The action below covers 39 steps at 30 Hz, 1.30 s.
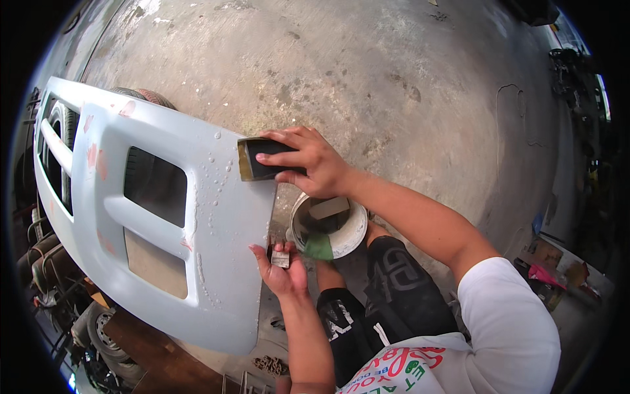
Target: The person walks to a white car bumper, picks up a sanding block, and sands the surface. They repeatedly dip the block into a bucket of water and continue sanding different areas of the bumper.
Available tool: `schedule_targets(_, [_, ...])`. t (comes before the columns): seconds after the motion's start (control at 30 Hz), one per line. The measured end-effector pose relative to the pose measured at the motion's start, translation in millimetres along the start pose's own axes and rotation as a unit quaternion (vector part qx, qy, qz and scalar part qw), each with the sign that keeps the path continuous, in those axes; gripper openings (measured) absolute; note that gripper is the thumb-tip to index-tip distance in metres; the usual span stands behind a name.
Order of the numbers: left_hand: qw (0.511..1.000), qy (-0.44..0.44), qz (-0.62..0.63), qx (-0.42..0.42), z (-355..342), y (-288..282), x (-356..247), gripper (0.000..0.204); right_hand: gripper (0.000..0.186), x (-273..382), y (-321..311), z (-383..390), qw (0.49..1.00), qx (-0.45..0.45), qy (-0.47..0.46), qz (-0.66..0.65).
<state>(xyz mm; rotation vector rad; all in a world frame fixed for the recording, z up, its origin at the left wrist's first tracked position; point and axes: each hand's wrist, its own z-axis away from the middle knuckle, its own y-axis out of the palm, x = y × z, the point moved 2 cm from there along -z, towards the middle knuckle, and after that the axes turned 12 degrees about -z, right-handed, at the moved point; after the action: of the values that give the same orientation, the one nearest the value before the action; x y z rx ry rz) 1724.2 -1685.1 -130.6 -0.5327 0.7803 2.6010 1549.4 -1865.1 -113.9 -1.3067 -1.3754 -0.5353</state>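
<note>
Grip, right hand: fingers and thumb of the right hand (315, 163) clamped on a dark sanding block (268, 159), olive-brown along its 9 o'clock end.
Contact: block flat on the pale grey panel (226, 246), at that panel's 2 o'clock corner.
Grip, left hand: at 6 o'clock from the right, the left hand (289, 274) curls round a small greyish block (280, 258); thumb at the panel's edge, pressing or not I cannot tell.
Panel face: water drops (211, 172) near the dark block, reddish patches (96, 157) toward 9 o'clock.
Bucket: white bucket (356, 238) at 1 o'clock from the left hand, pale block (329, 208) inside, green sheet (319, 248) at its rim.
Beyond: wheel (105, 331) at the panel's 7 o'clock; stained concrete floor (420, 125).
</note>
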Motion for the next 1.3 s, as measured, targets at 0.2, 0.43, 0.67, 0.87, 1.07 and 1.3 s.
schedule_targets(0.2, [0.997, 0.063, 0.012, -0.036, 2.9, 10.4, -2.4, 0.034, 0.047, -19.2, -2.1, -2.1, 0.997, 0.039, -0.021, -0.058])
schedule_targets(0.43, [0.995, 0.095, 0.021, -0.027, -0.7, 6.6, 2.2, 0.033, 0.045, -45.7, 4.8, -78.2, 0.992, 0.074, -0.102, -0.014])
schedule_targets(0.67, [0.993, 0.109, 0.027, -0.026, -0.5, 5.0, 4.1, 0.033, 0.056, -44.4, -98.2, 26.5, 0.982, 0.185, 0.007, -0.03])
schedule_targets(0.87, [0.994, 0.107, 0.031, -0.023, -3.2, 0.3, 4.7, 0.031, 0.053, -41.8, -26.4, -36.4, 0.986, 0.126, -0.098, -0.054])
schedule_targets(1.07, [0.994, 0.107, 0.025, -0.027, 1.7, 6.4, -2.0, 0.031, 0.049, -23.4, -20.1, -6.9, 0.967, 0.193, -0.161, -0.034])
schedule_targets(1.3, [0.993, 0.103, 0.048, -0.04, 1.0, 11.8, -1.6, 0.029, 0.043, -18.5, 11.1, -54.4, 0.983, 0.109, -0.143, -0.023])
